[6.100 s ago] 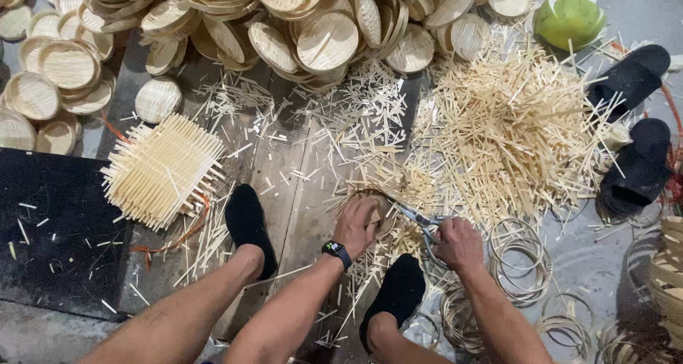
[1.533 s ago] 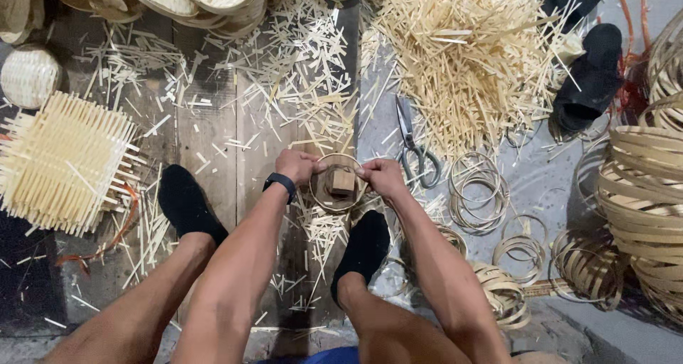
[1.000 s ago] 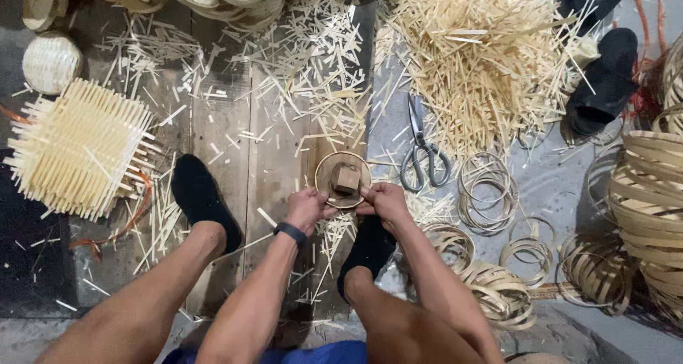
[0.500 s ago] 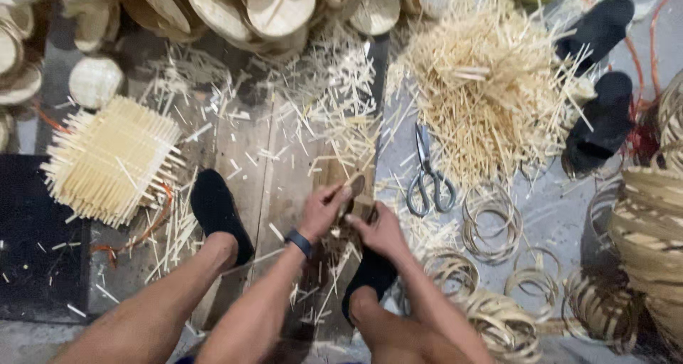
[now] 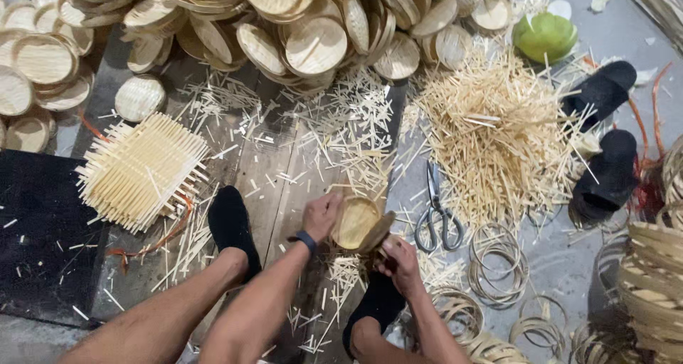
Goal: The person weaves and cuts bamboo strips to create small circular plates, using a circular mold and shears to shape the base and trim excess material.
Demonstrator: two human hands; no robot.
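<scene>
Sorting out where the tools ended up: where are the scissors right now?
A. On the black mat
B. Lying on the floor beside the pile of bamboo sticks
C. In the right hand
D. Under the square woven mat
B: the scissors lie on the floor at the edge of the stick pile, touched by neither hand.

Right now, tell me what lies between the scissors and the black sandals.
In the head view, loose bamboo sticks lie between the scissors and the black sandals.

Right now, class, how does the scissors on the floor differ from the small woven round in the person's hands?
The scissors lie flat on the floor, untouched; the woven round is tilted and held between the left hand and right hand. The scissors are long, grey and shut; the round is a pale, dished disc. Both sit amid scattered splints.
</scene>
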